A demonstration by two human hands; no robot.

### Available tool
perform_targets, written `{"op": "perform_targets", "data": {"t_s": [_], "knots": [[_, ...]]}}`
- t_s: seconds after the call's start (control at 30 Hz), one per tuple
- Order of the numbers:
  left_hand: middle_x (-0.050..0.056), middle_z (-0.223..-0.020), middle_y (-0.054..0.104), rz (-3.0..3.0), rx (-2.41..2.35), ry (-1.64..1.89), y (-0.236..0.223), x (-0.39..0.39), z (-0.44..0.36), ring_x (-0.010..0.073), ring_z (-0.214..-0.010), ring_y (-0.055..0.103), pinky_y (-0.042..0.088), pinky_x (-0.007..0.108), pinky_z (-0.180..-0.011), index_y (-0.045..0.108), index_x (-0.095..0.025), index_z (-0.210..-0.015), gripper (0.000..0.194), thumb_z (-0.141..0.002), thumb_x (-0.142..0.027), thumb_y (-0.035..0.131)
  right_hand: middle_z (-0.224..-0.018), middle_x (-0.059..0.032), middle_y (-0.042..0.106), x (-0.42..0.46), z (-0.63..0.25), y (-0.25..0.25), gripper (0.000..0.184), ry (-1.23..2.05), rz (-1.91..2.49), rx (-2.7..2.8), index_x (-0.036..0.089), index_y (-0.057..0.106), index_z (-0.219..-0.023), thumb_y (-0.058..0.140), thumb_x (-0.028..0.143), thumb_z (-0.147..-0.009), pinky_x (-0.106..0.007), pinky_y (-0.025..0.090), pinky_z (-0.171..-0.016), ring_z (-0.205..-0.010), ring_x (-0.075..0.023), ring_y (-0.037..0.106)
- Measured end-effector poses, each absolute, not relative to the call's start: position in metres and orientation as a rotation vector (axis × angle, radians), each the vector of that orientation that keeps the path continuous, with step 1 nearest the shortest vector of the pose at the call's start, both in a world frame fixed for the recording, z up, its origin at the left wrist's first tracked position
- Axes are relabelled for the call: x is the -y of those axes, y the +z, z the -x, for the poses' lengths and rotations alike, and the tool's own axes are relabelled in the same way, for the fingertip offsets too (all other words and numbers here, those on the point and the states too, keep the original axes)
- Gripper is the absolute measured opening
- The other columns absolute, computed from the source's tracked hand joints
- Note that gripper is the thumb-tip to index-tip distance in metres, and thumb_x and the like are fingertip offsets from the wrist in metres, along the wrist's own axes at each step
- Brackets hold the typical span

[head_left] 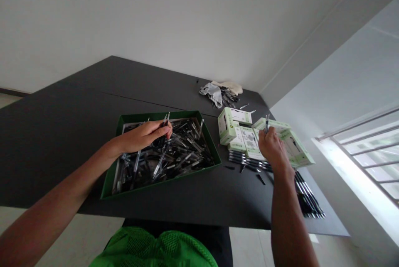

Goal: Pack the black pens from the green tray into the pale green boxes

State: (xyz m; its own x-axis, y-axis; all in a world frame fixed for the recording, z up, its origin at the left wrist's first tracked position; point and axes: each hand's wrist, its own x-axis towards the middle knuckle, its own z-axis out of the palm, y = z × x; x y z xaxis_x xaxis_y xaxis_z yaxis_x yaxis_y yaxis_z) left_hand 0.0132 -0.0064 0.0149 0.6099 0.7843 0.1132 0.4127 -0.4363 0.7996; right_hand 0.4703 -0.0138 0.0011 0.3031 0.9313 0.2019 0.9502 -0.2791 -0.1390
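Note:
My left hand [149,135] is closed round a few pens [164,122], their tips pointing up between thumb and fingers. It is over a green box [215,153] heaped with loose black and clear pens [179,153]. On the right, my right hand [272,145] grips a small bunch of pens [267,122] held upright. That hand is beside pale green and white cartons [249,140], one of them an open carton [296,148] at its right. Rows of pens [246,160] lie just below the cartons, partly hidden by my right wrist.
Another row of pens [307,198] lies near the table's right edge. At the back, cloth gloves [212,92] rest by a loose pile of pens [229,97]. Small black pieces [260,180] are scattered on the dark table [199,194]. A barred window is at the right.

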Motion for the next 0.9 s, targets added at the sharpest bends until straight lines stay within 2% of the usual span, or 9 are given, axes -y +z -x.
{"op": "perform_targets", "data": {"t_s": [0.23,0.37,0.53,0.73,0.9], "knots": [[0.005,-0.1,0.067,-2.055,-0.93,0.639,0.013,0.005,-0.012,0.0197,-0.095,0.061,0.048,0.031,-0.093,0.062,-0.02,-0.099,0.045,-0.112,-0.055,0.037,-0.133,-0.0322,0.064,-0.018,-0.545,-0.018,0.044,-0.207,2.492,1.971,0.005,0.056,-0.13,0.028,0.031,-0.108,-0.059,0.043,-0.106,-0.125,-0.0407,0.062],[0.005,-0.1,0.066,-2.051,-0.927,0.626,0.013,0.004,-0.012,0.0194,-0.096,0.061,0.046,0.031,-0.094,0.061,-0.02,-0.099,0.043,-0.112,-0.054,0.037,-0.139,-0.0308,0.062,-0.017,-0.567,-0.028,0.041,-0.196,2.541,2.096,0.004,0.058,-0.129,0.034,0.029,-0.108,-0.056,0.039,-0.112,-0.132,-0.0403,0.058],[0.005,-0.101,0.065,-2.049,-0.921,0.618,0.014,0.004,-0.013,0.0196,-0.096,0.061,0.046,0.032,-0.094,0.061,-0.02,-0.099,0.043,-0.112,-0.053,0.037,-0.137,-0.0331,0.061,-0.018,-0.587,-0.037,0.036,-0.182,2.603,2.133,0.004,0.061,-0.127,0.04,0.022,-0.104,-0.055,0.04,-0.109,-0.131,-0.0399,0.058],[0.005,-0.101,0.066,-2.054,-0.932,0.597,0.014,0.005,-0.013,0.0197,-0.096,0.062,0.046,0.031,-0.094,0.061,-0.019,-0.101,0.043,-0.112,-0.054,0.037,-0.14,-0.0287,0.061,-0.022,-0.595,-0.038,0.042,-0.104,2.621,2.108,0.007,0.062,-0.132,0.041,0.033,-0.107,-0.054,0.038,-0.113,-0.135,-0.0409,0.057],[0.005,-0.099,0.066,-2.077,-0.941,0.609,0.014,0.005,-0.013,0.0197,-0.095,0.062,0.048,0.031,-0.093,0.062,-0.019,-0.099,0.044,-0.112,-0.054,0.037,-0.139,-0.0278,0.064,-0.025,-0.593,-0.032,0.041,-0.037,2.569,2.073,0.008,0.066,-0.131,0.052,0.034,-0.102,-0.056,0.038,-0.115,-0.138,-0.0442,0.056]]}}
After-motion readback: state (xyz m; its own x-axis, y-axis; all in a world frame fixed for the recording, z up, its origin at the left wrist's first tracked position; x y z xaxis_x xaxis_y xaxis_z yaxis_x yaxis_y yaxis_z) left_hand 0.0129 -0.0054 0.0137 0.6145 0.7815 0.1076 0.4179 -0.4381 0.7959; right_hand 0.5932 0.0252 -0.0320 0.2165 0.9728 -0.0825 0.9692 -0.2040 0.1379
